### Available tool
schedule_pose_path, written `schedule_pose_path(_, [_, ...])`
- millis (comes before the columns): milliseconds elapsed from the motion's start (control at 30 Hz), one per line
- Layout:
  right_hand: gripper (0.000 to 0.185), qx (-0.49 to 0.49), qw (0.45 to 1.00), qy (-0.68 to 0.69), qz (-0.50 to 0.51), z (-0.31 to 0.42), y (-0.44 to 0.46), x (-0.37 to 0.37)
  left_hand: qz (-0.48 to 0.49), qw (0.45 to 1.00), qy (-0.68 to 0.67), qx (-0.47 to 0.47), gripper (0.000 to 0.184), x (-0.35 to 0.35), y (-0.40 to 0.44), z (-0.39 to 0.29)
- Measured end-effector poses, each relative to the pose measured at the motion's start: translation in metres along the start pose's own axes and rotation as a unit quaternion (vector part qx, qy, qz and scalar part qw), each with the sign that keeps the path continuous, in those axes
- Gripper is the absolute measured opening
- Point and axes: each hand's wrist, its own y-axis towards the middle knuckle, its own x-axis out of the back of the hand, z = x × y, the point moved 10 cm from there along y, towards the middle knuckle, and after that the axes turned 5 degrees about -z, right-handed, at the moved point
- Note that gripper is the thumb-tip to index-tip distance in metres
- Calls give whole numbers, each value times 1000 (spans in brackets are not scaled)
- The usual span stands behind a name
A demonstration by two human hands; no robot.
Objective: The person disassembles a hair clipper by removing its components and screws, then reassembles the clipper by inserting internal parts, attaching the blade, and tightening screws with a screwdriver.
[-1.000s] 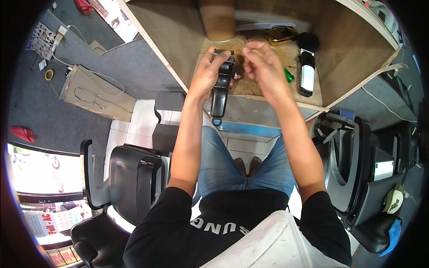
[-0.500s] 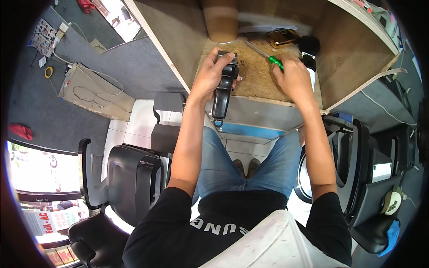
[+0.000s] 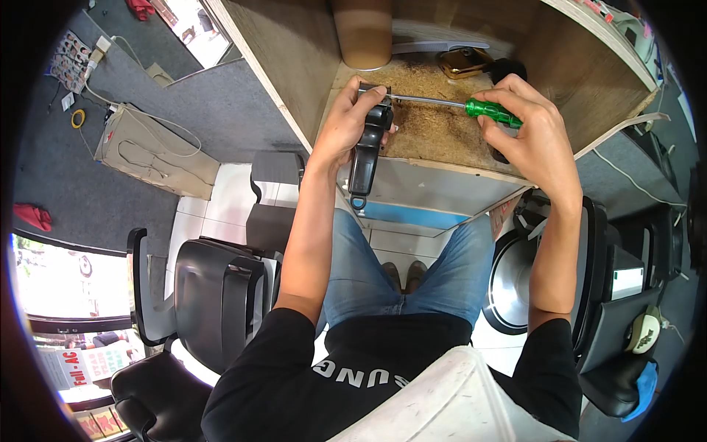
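My left hand [image 3: 345,121] is closed around a black hair clipper [image 3: 366,158], its blade end up by my thumb and its hanging-loop end pointing down toward me. In my right hand [image 3: 534,136] is a screwdriver with a green handle [image 3: 492,111], gripped between thumb and fingers. Its steel shaft [image 3: 431,99] runs leftward, and the tip is at the clipper's blade end; whether it sits in a screw is too small to tell. Both hands are over the worn wooden shelf [image 3: 434,140] of an open cabinet.
A brown cylinder [image 3: 366,37] stands at the shelf's back left. A gold-coloured clipper [image 3: 465,62] and a dark round brush head [image 3: 508,70] lie at the back right. Cabinet walls [image 3: 582,81] rise on both sides. A black chair [image 3: 210,302] is to my left.
My right hand has lifted the screwdriver off the shelf, moved right and turned it level, bringing its tip to the clipper. My left hand and the clipper have stayed in place.
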Motion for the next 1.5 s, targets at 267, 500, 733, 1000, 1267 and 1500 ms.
schedule_pose_path(267, [29,26,999,-23,2,5,4,-3,7,1000,-1,-6,19,1,3,2])
schedule_pose_path(500, [30,35,999,-22,8,7,7,-4,10,1000,4,-1,20,0,1,1])
schedule_pose_path(733, [29,82,994,-66,18,26,14,3,10,1000,7,-1,21,1,3,4])
schedule_pose_path(1000, [21,189,960,-203,39,72,32,8,20,1000,14,-2,22,-1,3,5])
schedule_pose_path(1267, [18,246,915,-292,132,104,45,5,34,999,38,3,24,-5,0,3])
schedule_pose_path(1500, [8,283,882,-335,172,127,48,-1,64,997,34,15,23,-9,-2,5])
